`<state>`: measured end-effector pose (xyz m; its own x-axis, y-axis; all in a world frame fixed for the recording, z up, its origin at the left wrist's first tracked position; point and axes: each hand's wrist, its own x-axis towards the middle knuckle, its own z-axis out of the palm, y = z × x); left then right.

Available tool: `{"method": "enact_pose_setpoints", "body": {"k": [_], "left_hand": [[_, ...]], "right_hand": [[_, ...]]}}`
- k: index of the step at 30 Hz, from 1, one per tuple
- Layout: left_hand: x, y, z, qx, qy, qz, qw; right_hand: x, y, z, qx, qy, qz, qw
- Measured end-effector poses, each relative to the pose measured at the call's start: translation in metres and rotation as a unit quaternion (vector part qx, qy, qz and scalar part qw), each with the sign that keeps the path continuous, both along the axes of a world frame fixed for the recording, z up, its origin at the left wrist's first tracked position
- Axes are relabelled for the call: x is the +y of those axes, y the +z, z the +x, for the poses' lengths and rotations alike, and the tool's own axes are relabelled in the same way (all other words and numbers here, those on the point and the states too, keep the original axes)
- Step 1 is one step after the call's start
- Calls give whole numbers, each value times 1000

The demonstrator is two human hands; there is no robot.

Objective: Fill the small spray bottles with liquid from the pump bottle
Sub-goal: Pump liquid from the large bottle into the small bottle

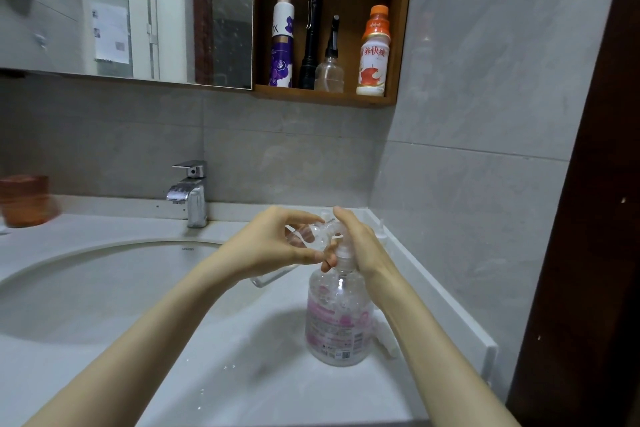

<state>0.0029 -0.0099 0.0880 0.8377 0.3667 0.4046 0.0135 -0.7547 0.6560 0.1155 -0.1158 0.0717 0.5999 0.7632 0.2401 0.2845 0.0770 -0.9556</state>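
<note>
**A:** Quick, where's the small spray bottle (304, 234)?

**B:** In the left hand (277, 243), held up over the counter (242, 374) between the basin (104, 288) and the counter's right edge. Thumb below and fingertips above pinch its clear body.

**A:** Which way does it lie?

**B:** Nearly on its side. The long axis runs from the left palm across to the right, w/ the open neck toward the pump bottle (337, 319), right at the spout.

**A:** Is the neck actually on the spout?

**B:** Prob. touching, but it's clear plastic on clear plastic and blurred, so I can't be sure.

**A:** And the right hand (360, 243)?

**B:** It's on the pump head, fingers curled round the collar below and forefinger up over the top. That hand is nearer the pump, so the press is its job. The left only has to keep the neck lined up under the spout.

**A:** Where does the pump bottle stand?

**B:** Upright on the counter, near the right edge, roughly two-thirds full of clear gel.

**A:** Any writing?

**B:** The pump bottle has a pink label w/ a QR code, but the print is too small to read. The basin rim says ARROW. On the shelf (325, 99), an orange-capped drink bottle (374, 52) shows 养快线, and a purple-and-white can (282, 42) shows a letter X.
</note>
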Motion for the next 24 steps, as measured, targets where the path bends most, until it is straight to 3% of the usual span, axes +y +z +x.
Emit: {"method": "enact_pose_setpoints", "body": {"k": [24], "left_hand": [[3, -5, 3, -7, -6, -11, 1000]], "right_hand": [[7, -6, 11, 1, 14, 39, 999]]}}
